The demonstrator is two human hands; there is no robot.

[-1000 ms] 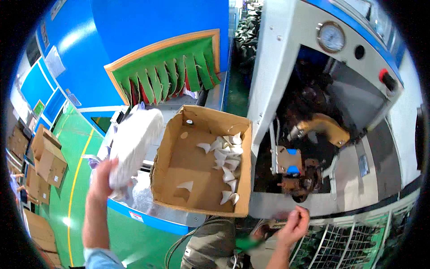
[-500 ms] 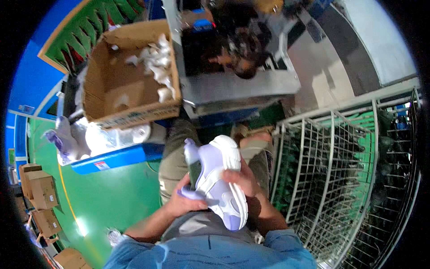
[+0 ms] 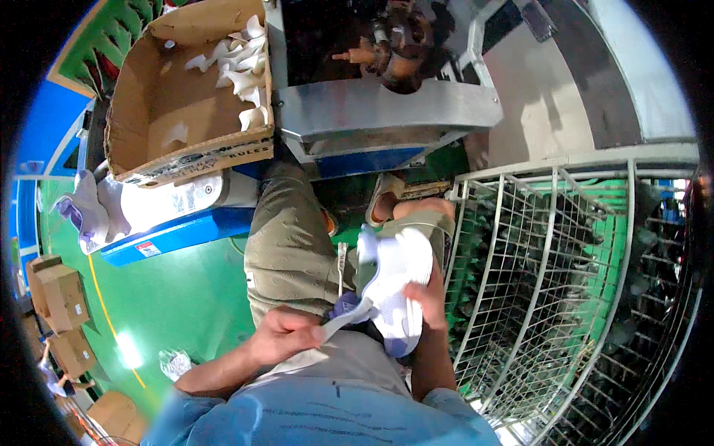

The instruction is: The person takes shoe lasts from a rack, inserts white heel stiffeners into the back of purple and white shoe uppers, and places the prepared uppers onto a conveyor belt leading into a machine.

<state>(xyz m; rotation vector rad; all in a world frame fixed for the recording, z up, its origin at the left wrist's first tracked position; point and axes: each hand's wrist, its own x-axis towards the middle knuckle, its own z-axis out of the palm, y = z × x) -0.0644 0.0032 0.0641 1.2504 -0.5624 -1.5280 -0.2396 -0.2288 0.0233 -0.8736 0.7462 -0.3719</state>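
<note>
A white and lilac sneaker (image 3: 390, 286) is held over my lap, its toe toward my body. Against its right side, my right hand (image 3: 426, 301) is closed around the sole and upper. My left hand (image 3: 288, 332) pinches the free end of a white strap (image 3: 346, 320), which stretches from the fingers to the sneaker's opening. A purple piece (image 3: 345, 303) shows beside the opening, above the strap. The fingers of my right hand under the sole are hidden.
A cardboard box (image 3: 190, 160) with several white pieces stands ahead at left. Beside it, another white and lilac sneaker (image 3: 85, 212) rests by a blue tray (image 3: 186, 234). A metal machine frame (image 3: 387, 108) is ahead; a white wire rack (image 3: 550, 245) flanks my right.
The sneaker has shifted right and turned in my right hand. My left hand has moved left and away from the sneaker's side, drawing the white strap out. The view has shifted a little.
</note>
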